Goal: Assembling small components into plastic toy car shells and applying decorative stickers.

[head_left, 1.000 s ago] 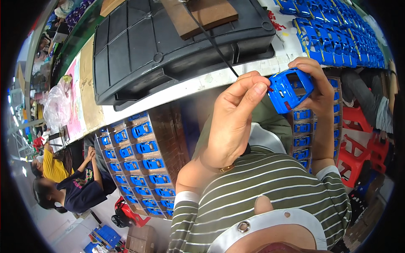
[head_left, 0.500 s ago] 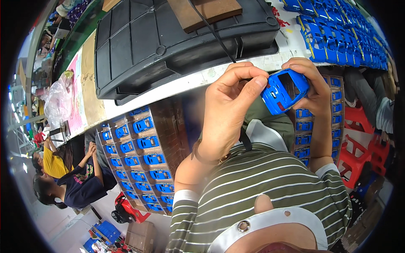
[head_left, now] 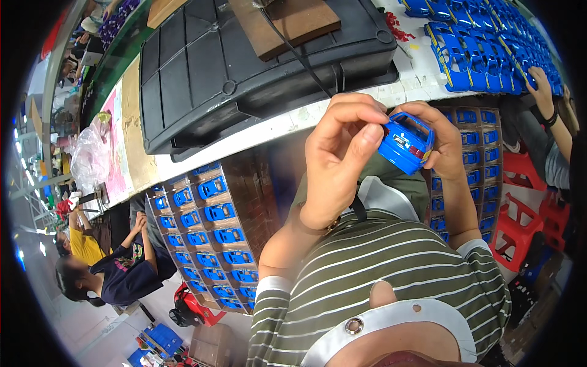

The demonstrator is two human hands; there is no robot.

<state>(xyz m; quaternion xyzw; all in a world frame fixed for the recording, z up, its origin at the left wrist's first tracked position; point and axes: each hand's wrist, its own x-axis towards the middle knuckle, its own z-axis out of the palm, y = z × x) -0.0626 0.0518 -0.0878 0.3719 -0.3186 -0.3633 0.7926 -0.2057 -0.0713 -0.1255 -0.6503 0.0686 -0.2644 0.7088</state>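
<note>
A glossy blue toy car body is raised in front of my chest, its rear end with a dark red tail light facing me. My right hand is closed around its right side and roof. My left hand pinches the left rear corner between thumb and forefinger, beside another dark red spot. Its other fingers are curled in, and what lies between the fingertips is mostly hidden.
On the white table, a large black plastic bin carries a brown board. Small red pieces and rows of blue car bodies lie to the right. Divided boxes of bodies flank me. Red stools stand right; people sit left.
The toy car body has turned so its rear faces me more, with the roof opening tipped away. Both hands stay on it. Another person's hand has appeared by the blue bodies at right.
</note>
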